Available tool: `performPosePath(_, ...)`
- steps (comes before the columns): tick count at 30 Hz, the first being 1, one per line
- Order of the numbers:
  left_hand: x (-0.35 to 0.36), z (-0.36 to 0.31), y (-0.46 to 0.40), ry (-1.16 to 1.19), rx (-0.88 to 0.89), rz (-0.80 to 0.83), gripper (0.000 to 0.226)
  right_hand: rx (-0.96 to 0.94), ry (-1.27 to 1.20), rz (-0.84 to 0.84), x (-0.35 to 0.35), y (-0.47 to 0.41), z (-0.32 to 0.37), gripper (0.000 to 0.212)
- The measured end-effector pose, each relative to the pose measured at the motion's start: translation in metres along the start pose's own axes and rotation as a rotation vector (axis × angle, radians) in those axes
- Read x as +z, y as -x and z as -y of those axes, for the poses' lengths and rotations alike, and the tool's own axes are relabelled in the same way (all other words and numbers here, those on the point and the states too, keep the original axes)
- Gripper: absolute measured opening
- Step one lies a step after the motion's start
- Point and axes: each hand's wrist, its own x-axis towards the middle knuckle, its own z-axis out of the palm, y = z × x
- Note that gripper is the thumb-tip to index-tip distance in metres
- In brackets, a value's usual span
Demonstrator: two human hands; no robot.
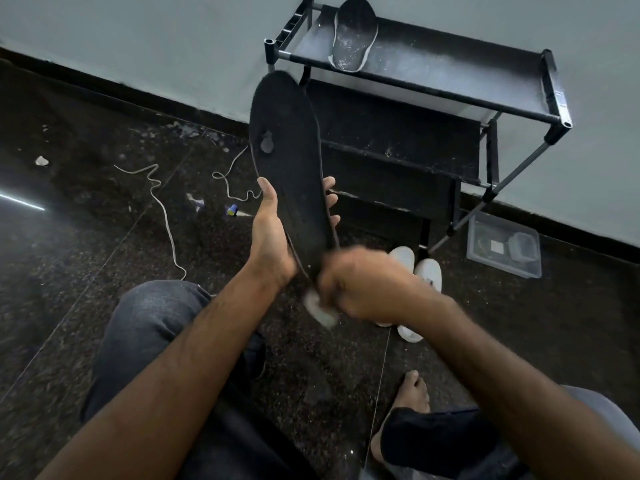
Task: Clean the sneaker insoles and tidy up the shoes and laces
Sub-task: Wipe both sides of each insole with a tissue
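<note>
Black insole (pixel 291 174); white sneakers (pixel 427 271); white lace (pixel 166 216); speckled dark floor (pixel 86 271); black rack (pixel 433 71); grey jeans (pixel 145 327).

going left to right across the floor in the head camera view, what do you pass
Pale scrap → loose white lace → blue and yellow cap → left hand holding the black insole → white sneakers → clear plastic box.

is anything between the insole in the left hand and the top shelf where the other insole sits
Nothing visible does. The insole is held upright in the left hand just in front of the rack; the air up to the top shelf looks open, with bare shelf beside the other insole.
</note>
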Motion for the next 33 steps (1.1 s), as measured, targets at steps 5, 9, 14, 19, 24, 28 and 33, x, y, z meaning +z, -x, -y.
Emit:
performPosePath(5,0.001,0.0,0.001,-0.051,0.048,0.003,0.087,0.078,-0.064,0.369,-0.032,0.026,-0.014,0.012)
performPosePath(9,0.003,0.001,0.001,-0.032,0.005,0.027,0.093,0.071,-0.445,-0.375,-0.057,0.019,-0.019,0.007)
performPosePath(14,0.006,0.001,0.001,-0.011,-0.027,0.034,0.093,0.047,-0.195,-0.458,-0.007,-0.008,-0.01,0.014)
performPosePath(19,0.001,0.0,0.001,-0.095,0.065,-0.007,0.085,0.013,-0.145,0.525,-0.03,0.022,-0.007,0.012)
performPosePath(24,0.005,0.003,0.003,-0.109,-0.009,0.009,0.083,0.075,-0.355,-0.455,-0.073,0.008,-0.024,0.007)
performPosePath(28,0.007,0.003,0.002,-0.069,-0.032,0.003,0.081,0.048,-0.014,-0.806,-0.038,-0.03,-0.023,0.007)
performPosePath(33,-0.001,0.005,-0.004,-0.035,-0.046,-0.024,0.082,0.097,0.266,0.118,-0.017,-0.008,-0.031,0.01)
